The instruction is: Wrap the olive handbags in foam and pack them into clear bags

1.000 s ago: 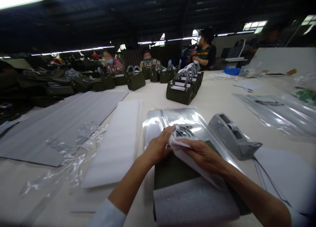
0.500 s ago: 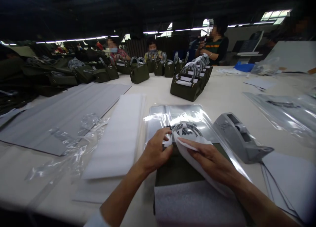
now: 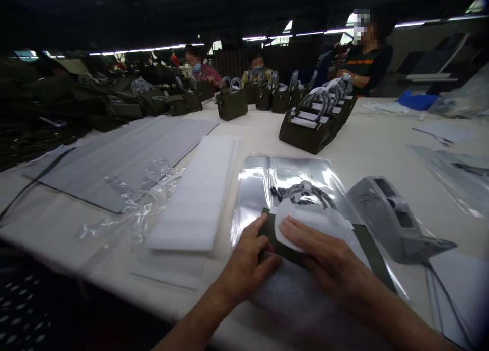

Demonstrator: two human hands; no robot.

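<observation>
OK — right hand (image 3: pixel 328 254) flat on white sheet (image 3: pixel 338 222), left hand (image 3: pixel 248 262) half-curled at olive handbag (image 3: pixel 376 254), grip unclear — uneven push may crease sheet.

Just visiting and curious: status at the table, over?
Right hand on white sheet over green bag. Left hand at bag's left edge. Bag lying flat. Tape dispenser alongside, clear of hands.

Glare streaks the plastic sheets (image 3: pixel 290 168) beneath a dim ceiling (image 3: pixel 183 9).

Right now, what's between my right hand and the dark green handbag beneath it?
The head view shows a thin white sheet between your right hand and the handbag.
</observation>
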